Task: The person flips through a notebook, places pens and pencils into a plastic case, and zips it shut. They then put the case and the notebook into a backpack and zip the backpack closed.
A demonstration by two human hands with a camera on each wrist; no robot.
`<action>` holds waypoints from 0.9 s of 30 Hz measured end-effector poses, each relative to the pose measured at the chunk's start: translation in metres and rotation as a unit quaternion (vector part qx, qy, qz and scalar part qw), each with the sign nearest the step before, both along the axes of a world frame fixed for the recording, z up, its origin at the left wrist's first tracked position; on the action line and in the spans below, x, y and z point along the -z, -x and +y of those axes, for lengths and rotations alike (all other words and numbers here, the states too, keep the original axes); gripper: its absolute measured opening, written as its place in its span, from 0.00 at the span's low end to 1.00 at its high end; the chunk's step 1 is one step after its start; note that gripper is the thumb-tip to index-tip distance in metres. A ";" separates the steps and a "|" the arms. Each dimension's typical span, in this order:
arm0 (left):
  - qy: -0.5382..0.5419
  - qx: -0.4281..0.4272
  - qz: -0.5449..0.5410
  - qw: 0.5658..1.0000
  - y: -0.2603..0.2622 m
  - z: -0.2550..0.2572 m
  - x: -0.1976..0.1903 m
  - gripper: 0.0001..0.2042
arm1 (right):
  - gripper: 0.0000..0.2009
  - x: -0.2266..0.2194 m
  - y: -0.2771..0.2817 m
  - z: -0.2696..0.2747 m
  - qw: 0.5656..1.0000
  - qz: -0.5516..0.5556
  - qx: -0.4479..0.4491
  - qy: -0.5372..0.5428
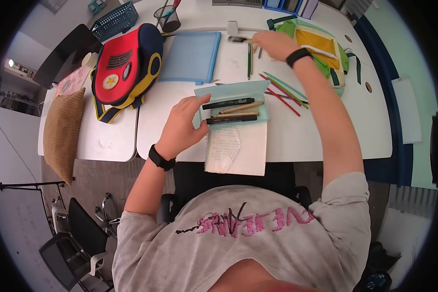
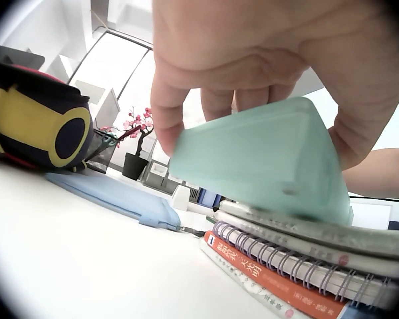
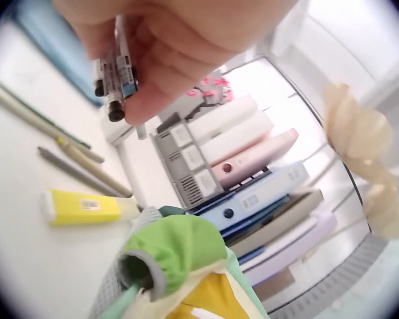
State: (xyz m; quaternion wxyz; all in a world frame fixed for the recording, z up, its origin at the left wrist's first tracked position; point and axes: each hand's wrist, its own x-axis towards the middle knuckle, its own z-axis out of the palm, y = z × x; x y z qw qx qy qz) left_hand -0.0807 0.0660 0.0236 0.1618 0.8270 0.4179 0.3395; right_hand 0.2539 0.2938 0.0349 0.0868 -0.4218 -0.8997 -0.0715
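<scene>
My left hand [image 1: 180, 124] grips the pale green pencil case [image 1: 233, 91] by its left side; in the left wrist view fingers and thumb span the case [image 2: 253, 149]. Its lid is up, and black markers [image 1: 228, 103] and wooden pencils [image 1: 237, 109] lie inside. The case sits on the far part of a page with writing [image 1: 250, 151], atop a stack of books [image 2: 279, 272]. Far across the table, my right hand [image 1: 276, 46] holds a few clear-barrelled pens [image 3: 123, 73] with dark ends, pointing left in the head view.
Coloured pencils [image 1: 289, 100] lie right of the case. Beyond are a green pencil [image 1: 249, 63] and a yellow highlighter [image 3: 86, 207]. A blue zip pouch [image 1: 190, 56] and red backpack [image 1: 119, 68] stand left, a green-yellow bag [image 1: 321, 44] right. Folders [image 3: 253, 206] line the back.
</scene>
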 end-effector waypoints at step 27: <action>-0.015 0.022 0.002 1.000 -0.012 0.001 0.014 0.11 | 0.08 0.014 0.045 -0.234 0.994 0.110 -0.015 0.002</action>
